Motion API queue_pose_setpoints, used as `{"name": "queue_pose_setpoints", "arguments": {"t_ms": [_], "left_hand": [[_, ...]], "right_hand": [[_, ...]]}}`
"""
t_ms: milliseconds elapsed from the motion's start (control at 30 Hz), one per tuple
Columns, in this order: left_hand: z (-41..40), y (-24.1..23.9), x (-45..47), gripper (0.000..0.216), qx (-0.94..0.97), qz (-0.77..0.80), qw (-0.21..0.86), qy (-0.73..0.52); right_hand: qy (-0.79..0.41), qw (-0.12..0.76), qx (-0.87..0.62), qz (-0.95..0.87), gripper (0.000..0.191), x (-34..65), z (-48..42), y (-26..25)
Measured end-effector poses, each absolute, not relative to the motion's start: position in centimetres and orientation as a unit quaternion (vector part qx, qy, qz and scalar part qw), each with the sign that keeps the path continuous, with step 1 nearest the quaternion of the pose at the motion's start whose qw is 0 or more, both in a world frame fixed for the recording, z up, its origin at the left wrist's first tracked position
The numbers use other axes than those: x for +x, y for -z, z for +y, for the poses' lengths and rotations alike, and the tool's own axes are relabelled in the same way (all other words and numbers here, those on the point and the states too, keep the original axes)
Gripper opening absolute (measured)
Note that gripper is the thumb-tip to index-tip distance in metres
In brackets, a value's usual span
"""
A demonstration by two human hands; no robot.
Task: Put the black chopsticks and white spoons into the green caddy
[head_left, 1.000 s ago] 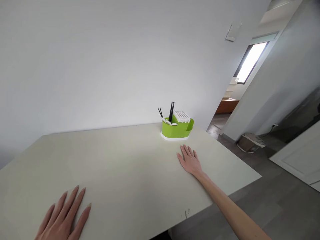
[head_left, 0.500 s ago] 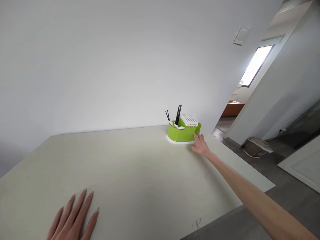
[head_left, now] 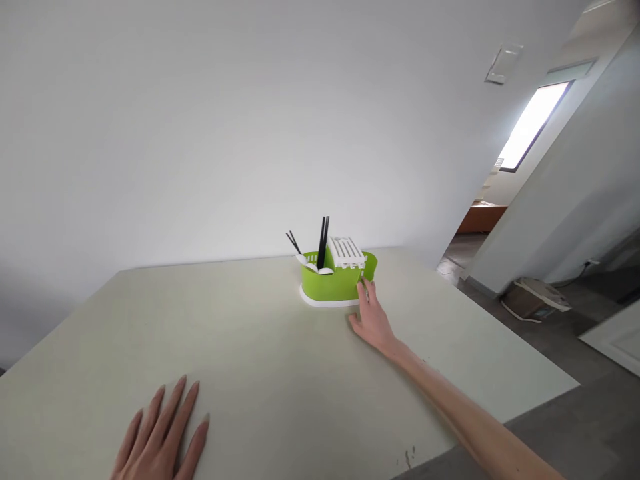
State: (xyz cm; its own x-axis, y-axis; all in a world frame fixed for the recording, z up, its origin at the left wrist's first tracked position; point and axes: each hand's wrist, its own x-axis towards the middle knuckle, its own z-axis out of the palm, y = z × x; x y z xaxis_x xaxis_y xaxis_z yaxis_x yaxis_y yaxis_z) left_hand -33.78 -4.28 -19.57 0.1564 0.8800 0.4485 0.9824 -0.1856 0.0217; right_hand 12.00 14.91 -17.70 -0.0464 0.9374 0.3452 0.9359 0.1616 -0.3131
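A green utensil holder [head_left: 325, 285] on a white base stands upright near the wall. It has a slotted white top at its right part. Black chopsticks [head_left: 323, 241] and several white spoons [head_left: 313, 268] stick out of its left part. At its right end is my right hand [head_left: 374, 321], its fingers on the green side and its thumb low by the front of the base. The exact contact is partly hidden. My left hand [head_left: 159, 437] lies flat on the pale table [head_left: 240, 353] at the lower left, fingers spread and holding nothing.
A plain wall [head_left: 240, 133] runs along the table's back edge. The table's right edge drops to a grey floor [head_left: 575, 427]. Beyond it a brown box-shaped bin [head_left: 533, 300] stands near a white panel [head_left: 615, 340]. Dark marks [head_left: 410, 457] show near the front edge.
The utensil holder has moved left and closer across the table, with my right hand moving along at its right end. My left hand stays flat; the view has shifted slightly.
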Motion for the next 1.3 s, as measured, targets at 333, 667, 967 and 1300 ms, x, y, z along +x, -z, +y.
{"name": "queue_pose_setpoints", "arguments": {"t_ms": [333, 667, 967, 1300], "left_hand": [[-4.8, 17.2, -32.7, 0.071, -0.739, -0.643, 0.112, 0.166], [4.8, 4.5, -28.0, 0.09, -0.622, -0.66, -0.237, 0.348], [15.8, -3.9, -21.0, 0.072, -0.692, -0.608, -0.309, 0.237], [16.7, -3.0, -19.0, 0.047, -0.611, -0.598, -0.342, 0.39]], "right_hand": [[0.049, 0.307, -0.568, -0.762, 0.081, 2.9, 7.9, 17.4], [-0.056, 0.326, -0.501, -0.8, 0.087, 3.5, 3.6, 16.0], [-0.111, 0.415, -0.507, -0.747, 0.077, 10.0, 2.3, 16.8], [-0.185, 0.431, -0.599, -0.649, 0.054, 14.2, 1.8, 20.4]]}}
